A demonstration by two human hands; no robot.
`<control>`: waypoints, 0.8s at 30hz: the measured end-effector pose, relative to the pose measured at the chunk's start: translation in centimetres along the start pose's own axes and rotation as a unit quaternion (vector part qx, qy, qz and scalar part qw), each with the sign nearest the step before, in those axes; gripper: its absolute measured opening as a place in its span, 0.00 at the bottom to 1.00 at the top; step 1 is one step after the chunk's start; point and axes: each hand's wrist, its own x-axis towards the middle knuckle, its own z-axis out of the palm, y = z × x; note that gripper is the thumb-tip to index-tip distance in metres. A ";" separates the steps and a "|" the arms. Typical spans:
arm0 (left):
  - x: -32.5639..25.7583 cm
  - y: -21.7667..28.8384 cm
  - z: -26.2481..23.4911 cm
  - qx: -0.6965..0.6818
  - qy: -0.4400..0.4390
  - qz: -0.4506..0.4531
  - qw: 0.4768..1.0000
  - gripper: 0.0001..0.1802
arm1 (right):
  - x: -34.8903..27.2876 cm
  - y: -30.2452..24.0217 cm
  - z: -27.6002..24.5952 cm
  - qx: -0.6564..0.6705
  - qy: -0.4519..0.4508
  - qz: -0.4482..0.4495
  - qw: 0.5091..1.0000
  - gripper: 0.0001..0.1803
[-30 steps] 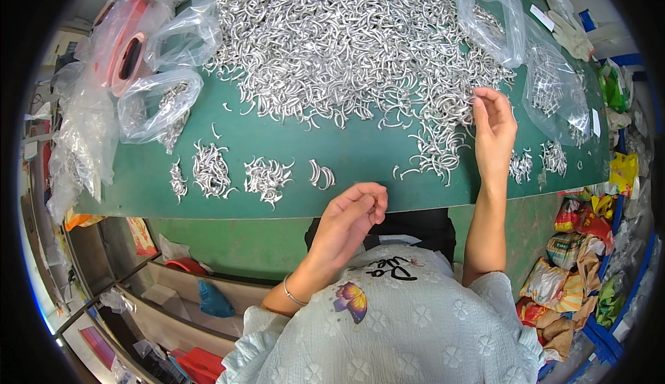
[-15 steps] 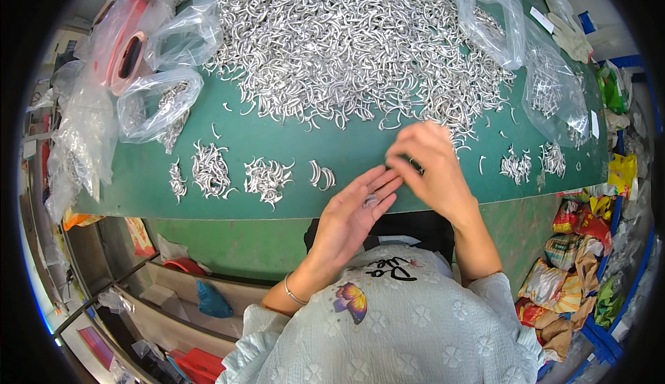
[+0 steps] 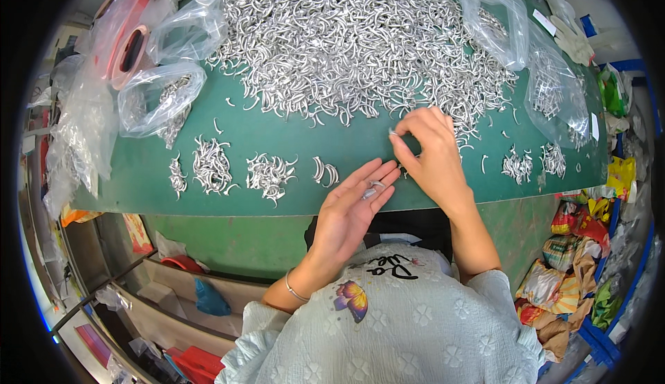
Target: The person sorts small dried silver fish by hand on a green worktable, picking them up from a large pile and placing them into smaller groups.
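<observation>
Silver-coloured metal is being displayed in a large heap of small curved pieces (image 3: pixel 346 45), which is being borne by a green tabletop (image 3: pixel 142 186); on the near side of the heap, the left hand (image 3: pixel 346 211) is being held palm up, its fingers being extended with slight gaps between them, and a few loose curved pieces (image 3: pixel 371 191) are being cradled where the palm meets the fingers; closer to the near edge of the heap, the right hand (image 3: pixel 435 155) is being held with its thumb and forefinger curved into a ring, and a single curved piece (image 3: pixel 393 132) is being pinched between their tips; the other right fingers are being folded beside the forefinger.

Near and to the left of the heap, four small piles are being spaced out in a row, the smallest group (image 3: pixel 324 172) being placed nearest the left hand; near and to the right of the heap, two more small piles (image 3: pixel 517 166) are being set side by side; the heap is being flanked on its left by an open clear plastic bag (image 3: pixel 138 124) and on its right by a clear plastic bag of pieces (image 3: pixel 554 96).
</observation>
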 end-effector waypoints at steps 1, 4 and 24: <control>0.0 0.0 0.0 -0.004 -0.004 -0.001 1.000 0.26 | -0.2 0.0 -0.7 0.022 -0.003 0.009 1.000 0.07; 0.2 0.0 0.0 -0.005 -0.006 -0.006 1.000 0.26 | -1.0 0.8 -1.5 -0.018 -0.013 0.005 1.000 0.07; 0.2 -1.1 -0.9 -0.026 -0.024 -0.051 0.998 0.18 | -1.8 0.7 -2.0 -0.151 -0.007 0.062 0.987 0.09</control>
